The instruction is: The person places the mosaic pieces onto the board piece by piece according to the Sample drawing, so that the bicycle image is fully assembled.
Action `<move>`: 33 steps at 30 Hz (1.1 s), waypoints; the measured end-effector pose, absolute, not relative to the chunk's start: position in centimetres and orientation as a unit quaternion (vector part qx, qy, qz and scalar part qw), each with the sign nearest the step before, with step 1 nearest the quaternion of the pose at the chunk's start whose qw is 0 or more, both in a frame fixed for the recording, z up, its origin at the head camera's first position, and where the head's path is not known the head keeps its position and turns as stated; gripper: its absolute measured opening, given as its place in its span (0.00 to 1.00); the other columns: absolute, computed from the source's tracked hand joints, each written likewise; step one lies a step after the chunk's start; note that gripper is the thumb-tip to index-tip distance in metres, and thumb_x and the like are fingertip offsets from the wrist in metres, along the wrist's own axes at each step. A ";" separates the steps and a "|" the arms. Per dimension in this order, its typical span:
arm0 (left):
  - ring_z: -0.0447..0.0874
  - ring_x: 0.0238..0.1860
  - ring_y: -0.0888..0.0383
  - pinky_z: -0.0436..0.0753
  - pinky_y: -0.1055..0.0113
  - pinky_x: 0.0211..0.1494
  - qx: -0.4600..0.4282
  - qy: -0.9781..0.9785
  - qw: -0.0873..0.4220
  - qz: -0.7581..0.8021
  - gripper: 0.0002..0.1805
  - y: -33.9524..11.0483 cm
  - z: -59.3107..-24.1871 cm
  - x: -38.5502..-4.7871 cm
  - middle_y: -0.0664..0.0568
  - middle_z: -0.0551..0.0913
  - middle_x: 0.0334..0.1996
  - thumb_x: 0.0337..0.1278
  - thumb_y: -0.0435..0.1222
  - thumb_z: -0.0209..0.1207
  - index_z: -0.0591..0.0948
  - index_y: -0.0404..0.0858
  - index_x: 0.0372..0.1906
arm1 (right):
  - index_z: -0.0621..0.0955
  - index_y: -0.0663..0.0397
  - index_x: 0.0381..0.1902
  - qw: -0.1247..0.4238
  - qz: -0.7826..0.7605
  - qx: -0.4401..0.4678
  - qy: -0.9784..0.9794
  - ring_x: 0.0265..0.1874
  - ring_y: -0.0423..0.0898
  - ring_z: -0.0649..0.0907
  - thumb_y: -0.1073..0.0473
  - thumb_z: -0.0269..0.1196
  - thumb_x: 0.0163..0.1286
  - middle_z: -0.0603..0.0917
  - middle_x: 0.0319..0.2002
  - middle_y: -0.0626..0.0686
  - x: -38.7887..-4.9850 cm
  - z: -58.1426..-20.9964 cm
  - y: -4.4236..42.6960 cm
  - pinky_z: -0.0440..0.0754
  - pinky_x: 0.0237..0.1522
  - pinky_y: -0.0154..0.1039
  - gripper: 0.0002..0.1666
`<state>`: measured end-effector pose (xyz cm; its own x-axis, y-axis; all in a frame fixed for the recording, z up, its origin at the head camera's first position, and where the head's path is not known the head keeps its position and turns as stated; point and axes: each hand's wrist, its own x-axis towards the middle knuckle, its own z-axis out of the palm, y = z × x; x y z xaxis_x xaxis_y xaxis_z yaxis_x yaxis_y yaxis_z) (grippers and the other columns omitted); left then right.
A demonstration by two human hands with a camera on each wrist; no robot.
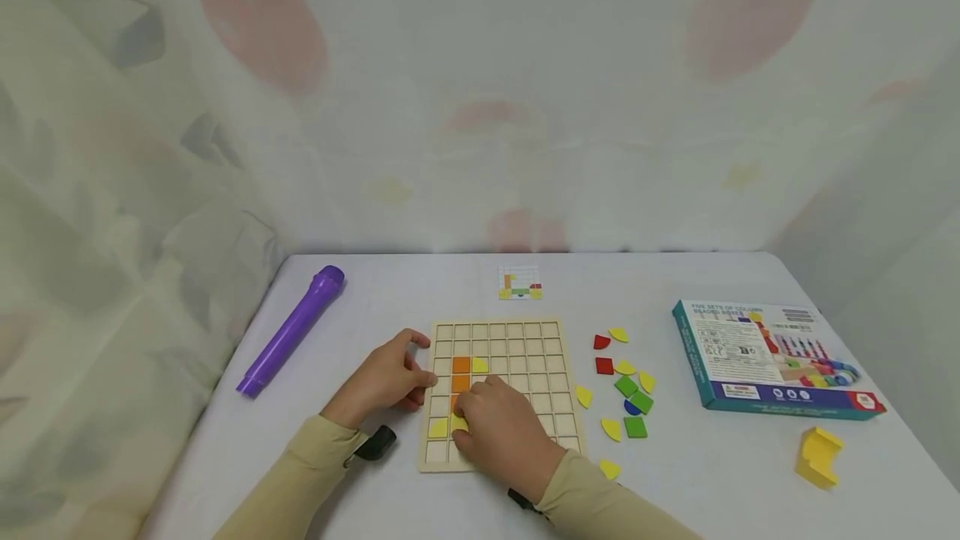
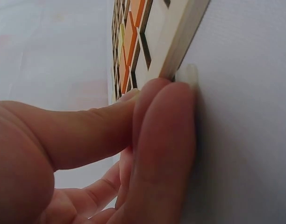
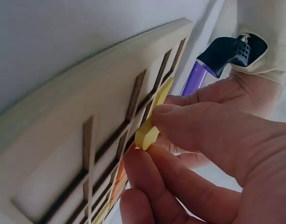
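A wooden grid board lies on the white table, holding orange squares in a column, a yellow piece at their upper right and a yellow square at lower left. My left hand grips the board's left edge between thumb and fingers. Over the lower part of the board, my right hand pinches a yellow piece with thumb and fingers, tilted at a cell. Part of the orange column is hidden behind the right hand in the head view.
Right of the board lie loose yellow, red, green and blue pieces. A pattern card is behind the board. A purple tube lies left; a printed box and a yellow block are at right.
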<state>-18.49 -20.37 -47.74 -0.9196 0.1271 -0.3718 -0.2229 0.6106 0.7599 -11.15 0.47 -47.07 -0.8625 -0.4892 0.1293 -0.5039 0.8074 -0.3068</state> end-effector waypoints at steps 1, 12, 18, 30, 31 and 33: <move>0.87 0.27 0.52 0.91 0.62 0.30 -0.026 0.876 0.198 0.440 0.33 -20.4 -47.7 -18.5 0.44 0.84 0.35 0.65 0.33 0.73 0.73 0.42 0.71 | 0.92 0.47 0.37 0.021 0.168 0.260 -0.951 0.34 0.40 0.77 0.54 0.79 0.62 0.87 0.31 0.43 -11.1 -47.1 0.5 0.80 0.34 0.31 0.08; 0.87 0.27 0.52 0.91 0.62 0.31 -0.022 0.874 0.201 0.442 0.33 -20.4 -47.4 -18.5 0.43 0.83 0.36 0.66 0.33 0.73 0.72 0.40 0.71 | 0.92 0.48 0.37 0.015 0.170 0.258 -0.951 0.33 0.40 0.76 0.54 0.79 0.62 0.86 0.31 0.43 -11.1 -47.3 0.5 0.78 0.33 0.31 0.08; 0.87 0.27 0.52 0.92 0.62 0.32 -0.027 0.873 0.204 0.443 0.33 -20.5 -47.5 -18.5 0.43 0.83 0.37 0.65 0.33 0.73 0.72 0.41 0.71 | 0.92 0.47 0.36 0.016 0.159 0.265 -0.951 0.33 0.40 0.76 0.55 0.78 0.62 0.87 0.32 0.43 -11.1 -47.2 0.4 0.77 0.32 0.30 0.06; 0.87 0.26 0.52 0.91 0.61 0.30 -0.032 0.876 0.206 0.435 0.34 -20.5 -47.7 -18.7 0.43 0.83 0.36 0.63 0.33 0.74 0.72 0.42 0.71 | 0.92 0.44 0.35 0.019 0.137 0.273 -0.952 0.31 0.40 0.73 0.51 0.77 0.64 0.86 0.31 0.42 -11.2 -47.2 0.4 0.74 0.32 0.29 0.06; 0.87 0.26 0.52 0.91 0.61 0.30 -0.032 0.876 0.206 0.434 0.34 -20.4 -47.7 -18.7 0.43 0.83 0.37 0.64 0.33 0.74 0.72 0.42 0.71 | 0.92 0.44 0.35 0.018 0.138 0.272 -0.952 0.31 0.40 0.74 0.51 0.77 0.64 0.86 0.31 0.42 -11.2 -47.2 0.4 0.75 0.32 0.30 0.06; 0.87 0.27 0.52 0.92 0.61 0.31 -0.034 0.876 0.207 0.435 0.34 -20.4 -47.7 -18.7 0.43 0.83 0.37 0.64 0.33 0.74 0.72 0.42 0.71 | 0.92 0.44 0.35 0.013 0.143 0.268 -0.953 0.32 0.40 0.74 0.50 0.78 0.64 0.86 0.31 0.41 -11.1 -47.0 0.6 0.76 0.33 0.30 0.07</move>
<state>-18.72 -20.39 -47.69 -0.9123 0.1201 -0.3914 -0.2393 0.6192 0.7478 -11.14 0.61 -46.98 -0.8557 -0.5073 0.1017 -0.5149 0.8153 -0.2650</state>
